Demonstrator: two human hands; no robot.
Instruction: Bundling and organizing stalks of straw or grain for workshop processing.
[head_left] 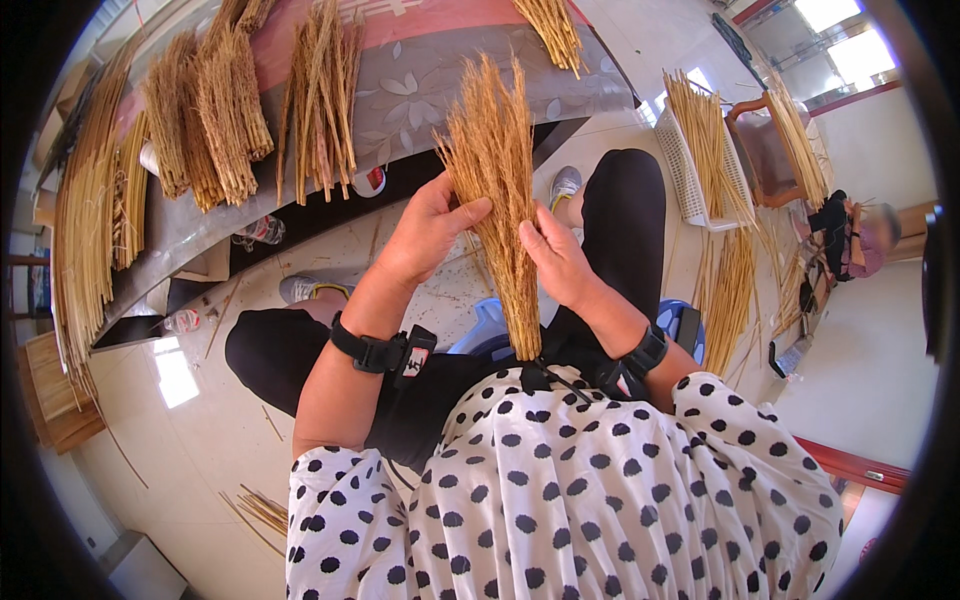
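Note:
A bundle of dried, brushy plant stalks [498,165] stands between my hands above my lap, its feathery heads pointing away and its narrow cut end toward my waist. My left hand [432,228] grips its left side, with the thumb lying across the front and the fingers partly hidden behind. On the right side my right hand [562,258] holds the same bundle, thumb in front and the other fingers mostly out of sight.
Ahead is a table with a patterned cover [420,95], bearing brushy bundles [225,110] and long bare stalks [85,220]. A white basket [690,185] of stalks stands at the right, near a wooden chair [765,150]. Loose stalks [725,290] litter the floor; another person [850,240] is at far right.

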